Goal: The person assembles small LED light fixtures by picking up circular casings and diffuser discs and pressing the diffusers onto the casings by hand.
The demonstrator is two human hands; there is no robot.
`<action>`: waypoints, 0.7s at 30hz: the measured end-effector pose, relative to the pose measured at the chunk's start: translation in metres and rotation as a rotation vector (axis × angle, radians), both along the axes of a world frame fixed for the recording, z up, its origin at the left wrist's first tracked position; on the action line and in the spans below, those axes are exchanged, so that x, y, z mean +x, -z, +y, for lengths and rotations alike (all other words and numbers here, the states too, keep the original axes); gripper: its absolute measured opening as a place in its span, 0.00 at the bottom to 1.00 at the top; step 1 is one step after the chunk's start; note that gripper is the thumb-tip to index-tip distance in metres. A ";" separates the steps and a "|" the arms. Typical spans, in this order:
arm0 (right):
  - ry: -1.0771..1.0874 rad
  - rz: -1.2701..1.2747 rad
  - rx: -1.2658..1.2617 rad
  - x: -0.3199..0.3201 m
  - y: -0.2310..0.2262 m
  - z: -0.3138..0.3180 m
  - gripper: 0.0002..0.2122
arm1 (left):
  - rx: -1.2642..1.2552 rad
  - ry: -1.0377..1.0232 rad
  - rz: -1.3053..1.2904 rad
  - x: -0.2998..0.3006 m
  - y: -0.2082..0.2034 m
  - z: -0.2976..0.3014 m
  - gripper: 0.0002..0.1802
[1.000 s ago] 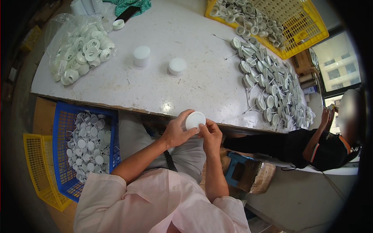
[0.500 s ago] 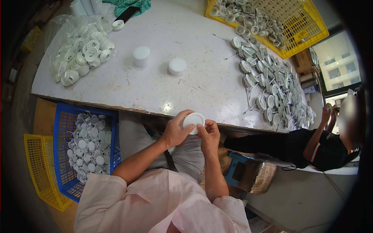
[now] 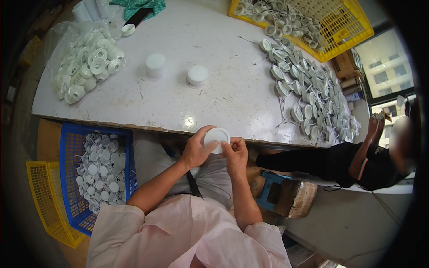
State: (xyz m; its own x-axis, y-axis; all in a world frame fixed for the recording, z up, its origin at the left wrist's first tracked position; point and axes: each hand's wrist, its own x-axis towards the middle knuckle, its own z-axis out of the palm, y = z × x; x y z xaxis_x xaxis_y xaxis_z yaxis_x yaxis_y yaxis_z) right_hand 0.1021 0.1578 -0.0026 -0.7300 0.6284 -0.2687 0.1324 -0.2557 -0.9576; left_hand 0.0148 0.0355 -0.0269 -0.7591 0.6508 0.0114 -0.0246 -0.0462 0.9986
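Observation:
A round white disc with a raised rim (image 3: 217,135) is held over my lap, just off the table's front edge. My left hand (image 3: 195,149) grips its left side, thumb on the face and fingers behind. From the right, my right hand (image 3: 235,154) pinches the lower right rim, its thumb against the disc and fingers curled. What lies behind the disc is hidden. Beyond it on the table (image 3: 178,105) stand two white cylindrical pieces, a taller one (image 3: 155,66) and a shorter one (image 3: 197,75).
A clear bag of white rings (image 3: 91,67), a phone (image 3: 138,16) and a green cloth (image 3: 149,5) lie far left. Wired round parts (image 3: 308,98) cover the right side beside a yellow crate (image 3: 357,42). A blue basket (image 3: 67,178) stands lower left; a co-worker (image 3: 366,165) sits right.
The whole view has shifted slightly. Both hands keep their hold on the white disc, with the right fingers only slightly changed. The co-worker's raised hands have moved a little.

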 end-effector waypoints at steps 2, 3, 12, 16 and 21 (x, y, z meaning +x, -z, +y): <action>0.012 0.022 -0.021 0.000 -0.003 -0.001 0.09 | 0.001 0.009 -0.035 0.000 0.004 0.000 0.26; 0.033 0.047 -0.034 0.000 -0.003 0.000 0.09 | 0.026 0.029 -0.039 -0.001 0.005 0.002 0.26; 0.025 0.061 -0.038 -0.002 -0.002 -0.004 0.10 | 0.030 0.028 -0.053 -0.002 0.003 -0.002 0.26; 0.011 0.054 0.001 -0.004 0.002 -0.007 0.09 | 0.005 -0.007 -0.004 -0.001 0.002 -0.002 0.24; -0.037 0.027 -0.007 -0.008 0.000 -0.009 0.09 | -0.031 -0.030 0.011 -0.003 0.007 -0.007 0.24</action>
State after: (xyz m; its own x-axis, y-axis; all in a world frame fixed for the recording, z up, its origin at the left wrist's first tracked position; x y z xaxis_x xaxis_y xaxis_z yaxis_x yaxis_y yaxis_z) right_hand 0.0940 0.1489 -0.0028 -0.7594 0.5994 -0.2530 0.1164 -0.2575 -0.9593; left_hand 0.0121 0.0285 -0.0335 -0.7781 0.6282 -0.0001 -0.0127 -0.0155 0.9998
